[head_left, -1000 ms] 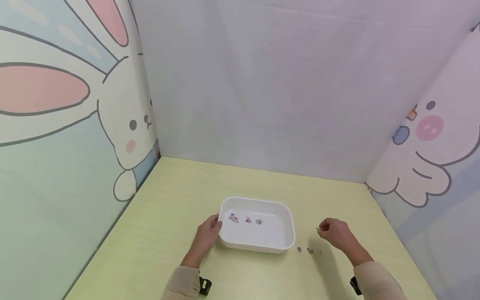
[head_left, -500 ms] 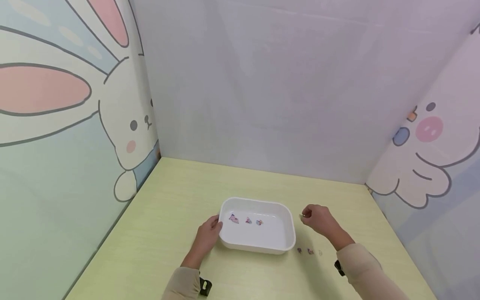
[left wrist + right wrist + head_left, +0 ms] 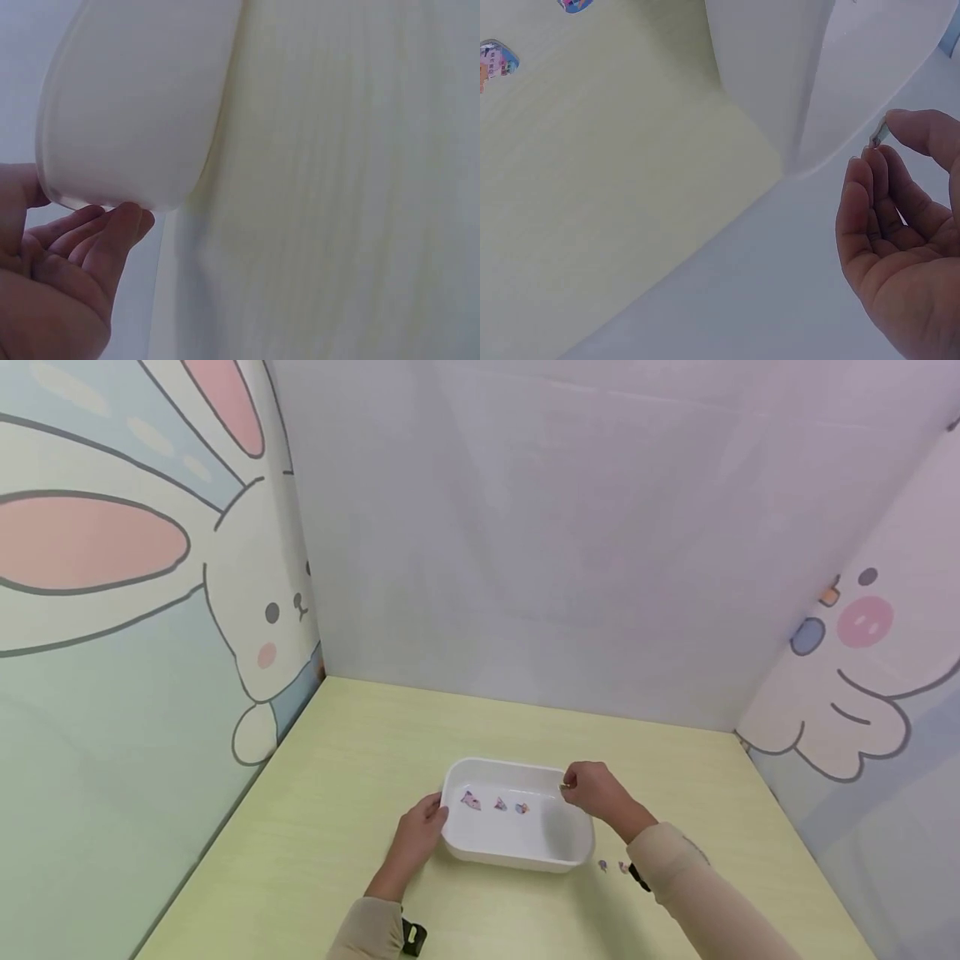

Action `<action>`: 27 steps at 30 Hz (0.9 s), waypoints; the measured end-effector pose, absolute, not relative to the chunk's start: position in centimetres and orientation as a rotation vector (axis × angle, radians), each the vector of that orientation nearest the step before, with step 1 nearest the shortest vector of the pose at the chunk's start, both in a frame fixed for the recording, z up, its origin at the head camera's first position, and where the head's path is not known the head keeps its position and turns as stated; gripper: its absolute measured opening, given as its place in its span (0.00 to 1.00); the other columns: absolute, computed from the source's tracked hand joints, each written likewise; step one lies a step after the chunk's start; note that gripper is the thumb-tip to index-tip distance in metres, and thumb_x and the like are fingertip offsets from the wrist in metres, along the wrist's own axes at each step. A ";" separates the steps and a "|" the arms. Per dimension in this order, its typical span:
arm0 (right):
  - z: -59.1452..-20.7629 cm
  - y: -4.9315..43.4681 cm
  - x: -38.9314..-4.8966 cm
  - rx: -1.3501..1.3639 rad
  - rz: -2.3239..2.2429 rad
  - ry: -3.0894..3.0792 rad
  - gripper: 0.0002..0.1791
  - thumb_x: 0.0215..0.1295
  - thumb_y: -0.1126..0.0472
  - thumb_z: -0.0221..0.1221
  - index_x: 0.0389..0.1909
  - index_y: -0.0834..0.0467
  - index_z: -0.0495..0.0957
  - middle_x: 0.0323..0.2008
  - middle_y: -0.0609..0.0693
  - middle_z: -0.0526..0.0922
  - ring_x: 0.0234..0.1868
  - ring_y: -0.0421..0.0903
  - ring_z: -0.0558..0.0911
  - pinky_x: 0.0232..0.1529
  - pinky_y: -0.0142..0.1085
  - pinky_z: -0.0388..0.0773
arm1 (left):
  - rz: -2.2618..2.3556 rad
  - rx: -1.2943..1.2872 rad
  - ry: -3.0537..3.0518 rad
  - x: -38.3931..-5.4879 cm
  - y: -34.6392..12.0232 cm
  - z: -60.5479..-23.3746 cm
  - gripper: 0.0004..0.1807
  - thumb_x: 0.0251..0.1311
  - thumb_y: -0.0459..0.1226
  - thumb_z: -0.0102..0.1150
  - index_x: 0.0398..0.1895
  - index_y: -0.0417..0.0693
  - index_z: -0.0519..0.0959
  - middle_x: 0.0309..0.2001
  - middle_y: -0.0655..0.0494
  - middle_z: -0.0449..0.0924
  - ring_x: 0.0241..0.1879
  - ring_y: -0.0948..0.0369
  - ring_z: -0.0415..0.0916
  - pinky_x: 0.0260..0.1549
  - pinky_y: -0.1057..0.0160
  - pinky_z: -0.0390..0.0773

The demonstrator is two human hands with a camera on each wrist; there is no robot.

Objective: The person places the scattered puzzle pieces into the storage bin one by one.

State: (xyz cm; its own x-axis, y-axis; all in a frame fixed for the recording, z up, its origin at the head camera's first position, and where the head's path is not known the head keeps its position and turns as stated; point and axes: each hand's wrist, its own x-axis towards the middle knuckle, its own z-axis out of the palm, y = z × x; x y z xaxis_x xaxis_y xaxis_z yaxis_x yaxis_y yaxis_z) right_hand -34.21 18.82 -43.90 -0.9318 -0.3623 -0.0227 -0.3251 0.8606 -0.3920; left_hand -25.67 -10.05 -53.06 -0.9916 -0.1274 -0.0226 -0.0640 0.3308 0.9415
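A white rectangular tray (image 3: 502,839) stands on the table, with three small, colourful printed flat pieces in a row on its floor, one of them a pinkish piece (image 3: 471,800). My left hand (image 3: 417,835) grips the tray's left rim, thumb on the rim and fingers against the outer wall (image 3: 135,112). Over the tray's right side hangs my right hand (image 3: 600,793). Between its thumb and fingertips it pinches a small thin piece (image 3: 879,135), seen nearly edge-on and pale greenish; its printed face is hidden.
Right of the tray, near its front corner, two more small printed pieces lie on the table (image 3: 420,718), one a purplish piece (image 3: 603,866). The right forearm (image 3: 690,868) passes over that area. A grey back wall (image 3: 517,543) and cartoon-printed side walls enclose the table.
My right hand has moved left from beside the tray to above its right side, carrying the small thin piece. The left hand keeps its grip on the rim.
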 end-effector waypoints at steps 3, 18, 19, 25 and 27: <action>-44.3 18.2 -34.6 -0.557 -0.547 2.930 0.04 0.55 0.68 0.67 0.28 0.63 0.80 0.24 0.48 0.78 0.26 0.43 0.75 0.28 0.37 0.78 | -1.770 0.172 -2.507 -25.7 -10.1 -53.0 0.22 0.70 0.36 0.50 0.62 0.32 0.71 0.56 0.36 0.77 0.56 0.43 0.74 0.54 0.46 0.75; -47.5 16.5 -35.6 -0.740 -0.439 2.828 0.09 0.50 0.72 0.65 0.19 0.59 0.75 0.18 0.44 0.72 0.22 0.41 0.70 0.24 0.33 0.72 | -1.802 0.160 -2.493 -25.6 -10.1 -53.4 0.22 0.71 0.37 0.50 0.63 0.32 0.70 0.56 0.36 0.76 0.56 0.44 0.75 0.53 0.47 0.75; -47.6 16.4 -35.5 -0.750 -0.427 2.823 0.09 0.50 0.72 0.65 0.19 0.59 0.75 0.18 0.44 0.72 0.22 0.41 0.69 0.24 0.33 0.71 | -1.798 0.157 -2.493 -25.6 -10.1 -53.4 0.22 0.71 0.37 0.50 0.63 0.32 0.70 0.56 0.36 0.76 0.55 0.44 0.75 0.53 0.47 0.76; -47.9 15.7 -35.5 -0.808 -0.260 2.829 0.07 0.53 0.71 0.65 0.21 0.61 0.78 0.19 0.45 0.73 0.23 0.43 0.70 0.28 0.36 0.75 | -1.777 0.151 -2.500 -25.7 -10.2 -53.5 0.22 0.70 0.37 0.50 0.62 0.32 0.71 0.56 0.37 0.77 0.55 0.44 0.75 0.52 0.47 0.76; -48.1 15.6 -35.5 -0.822 -0.211 2.834 0.07 0.54 0.71 0.65 0.21 0.61 0.78 0.19 0.46 0.74 0.24 0.43 0.70 0.29 0.38 0.75 | -1.772 0.152 -2.501 -25.7 -10.2 -53.6 0.22 0.70 0.37 0.51 0.62 0.32 0.71 0.56 0.37 0.77 0.55 0.44 0.75 0.53 0.47 0.76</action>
State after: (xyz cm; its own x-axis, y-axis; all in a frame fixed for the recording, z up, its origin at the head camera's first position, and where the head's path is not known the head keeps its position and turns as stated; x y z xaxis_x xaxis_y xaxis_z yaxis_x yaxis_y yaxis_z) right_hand -35.48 15.61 -48.07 -0.8302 -0.5407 -0.1357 -0.5147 0.8369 -0.1860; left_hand -25.66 -10.22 -53.59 -0.9925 -0.1225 0.0019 -0.0389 0.3294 0.9434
